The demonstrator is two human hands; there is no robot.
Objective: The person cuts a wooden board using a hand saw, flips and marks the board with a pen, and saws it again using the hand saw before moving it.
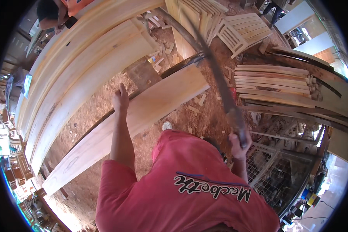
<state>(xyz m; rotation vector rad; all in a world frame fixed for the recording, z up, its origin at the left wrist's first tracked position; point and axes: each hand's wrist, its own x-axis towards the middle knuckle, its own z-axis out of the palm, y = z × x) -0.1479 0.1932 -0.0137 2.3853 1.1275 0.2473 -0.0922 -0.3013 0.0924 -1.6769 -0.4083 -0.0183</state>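
Metal mesh crate (267, 167) holds indistinct clutter (272, 198); right hand (240, 144) grips dark tool (227, 98), left hand (121, 100) at plank (158, 100), grip unclear.

The plank (162, 101) is pale with brownish grain, the shirt (185, 158) pinkish-red.

The left forearm (122, 139) extends toward 12 o'clock; the left hand (121, 100), at 10 o'clock from view centre, has its thumb raised. The right hand (240, 144), at 4 o'clock, is curled in a grip.
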